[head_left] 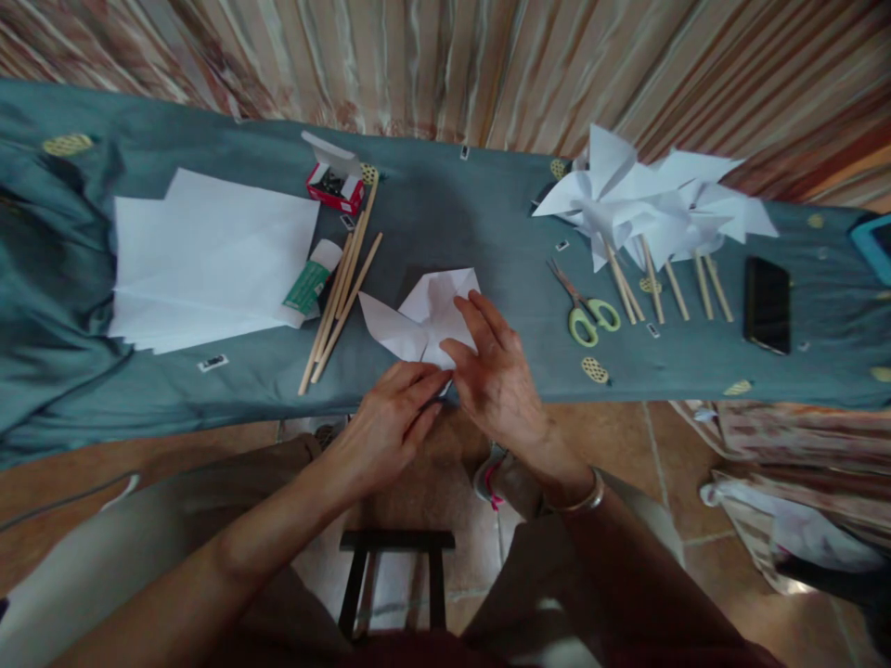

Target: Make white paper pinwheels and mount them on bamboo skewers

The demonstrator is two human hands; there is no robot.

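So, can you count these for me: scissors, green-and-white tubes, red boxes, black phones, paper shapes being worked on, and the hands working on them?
Scissors: 1
Green-and-white tube: 1
Red box: 1
Black phone: 1
Paper shape: 1
Hands: 2 (left hand, right hand)
Total: 7

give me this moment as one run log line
left hand: at near edge of folded paper; right hand: fingers on it; left of it: wooden sticks, glue stick; right of it: scissors, paper pinwheels

Left hand (393, 417) and right hand (499, 378) nearly meet, right fingers (482, 327) slightly bent.
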